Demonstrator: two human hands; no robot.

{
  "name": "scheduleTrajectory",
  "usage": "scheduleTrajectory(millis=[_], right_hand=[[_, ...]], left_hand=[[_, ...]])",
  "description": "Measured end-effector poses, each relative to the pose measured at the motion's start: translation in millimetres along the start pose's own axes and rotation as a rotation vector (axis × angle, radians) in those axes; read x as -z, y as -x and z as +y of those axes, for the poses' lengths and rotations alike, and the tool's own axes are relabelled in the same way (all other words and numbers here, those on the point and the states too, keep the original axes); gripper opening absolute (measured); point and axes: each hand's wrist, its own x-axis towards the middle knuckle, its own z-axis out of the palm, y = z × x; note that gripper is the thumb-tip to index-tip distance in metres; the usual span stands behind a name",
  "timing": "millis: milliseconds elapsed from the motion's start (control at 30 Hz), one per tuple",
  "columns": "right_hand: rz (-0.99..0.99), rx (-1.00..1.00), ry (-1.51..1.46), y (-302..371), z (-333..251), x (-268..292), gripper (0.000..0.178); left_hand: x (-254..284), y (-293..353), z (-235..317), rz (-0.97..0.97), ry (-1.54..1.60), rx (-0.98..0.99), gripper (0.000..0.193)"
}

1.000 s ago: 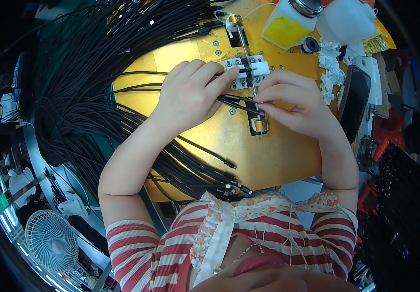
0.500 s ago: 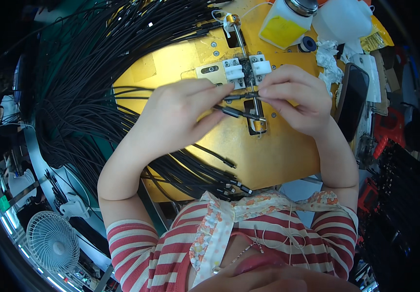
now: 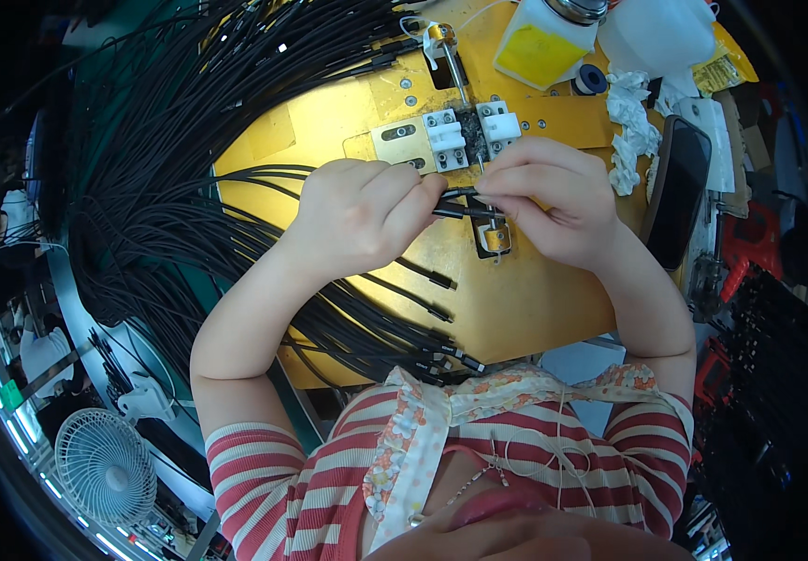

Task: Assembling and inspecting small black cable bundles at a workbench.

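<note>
My left hand (image 3: 367, 213) is closed round two black cables (image 3: 451, 211), and their plug ends stick out to the right past its fingers. From the other side, my right hand (image 3: 554, 194) pinches the tip of the upper cable between thumb and fingers; its fingertips hide the very end. The lower plug reaches just under the right fingers, and whether they touch it I cannot tell. Just beyond both hands lies a fixture with white clamp blocks (image 3: 446, 140) on a gold metal plate (image 3: 526, 299). A thin metal rod (image 3: 454, 73) runs between the blocks and passes behind the cables.
A thick bundle of black cables (image 3: 156, 159) spreads across the left side, with several loose plugs (image 3: 441, 351) near my body. At the far right stand a yellow-labelled jar (image 3: 546, 47) and a white bottle (image 3: 656, 37). Crumpled tissue (image 3: 630, 131) and a phone (image 3: 680, 182) lie at right.
My hands have come closer together. The left fingers have curled in tighter, and the two plug ends now stick out less from them.
</note>
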Motion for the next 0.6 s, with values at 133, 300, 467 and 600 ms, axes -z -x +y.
scheduleTrajectory(millis=[133, 300, 467, 600], right_hand=[[0.057, -0.14, -0.058, -2.8, 13.2, 3.3, 0.011], [0.084, -0.296, 0.104, -1.7, 27.1, 0.2, 0.009], [0.103, -0.364, 0.149, -1.6, 29.6, -3.8, 0.009], [0.089, -0.225, 0.322, -1.2, 27.8, -2.4, 0.008]], left_hand=[[-3.8, -4.8, -5.1, 0.026, 0.064, 0.073, 0.037], [-16.4, -2.0, -8.8, -0.011, 0.056, 0.213, 0.043], [-20.7, -0.6, -12.6, -0.035, 0.069, 0.225, 0.044], [-19.2, -0.5, -12.2, -0.08, 0.102, 0.248, 0.045]])
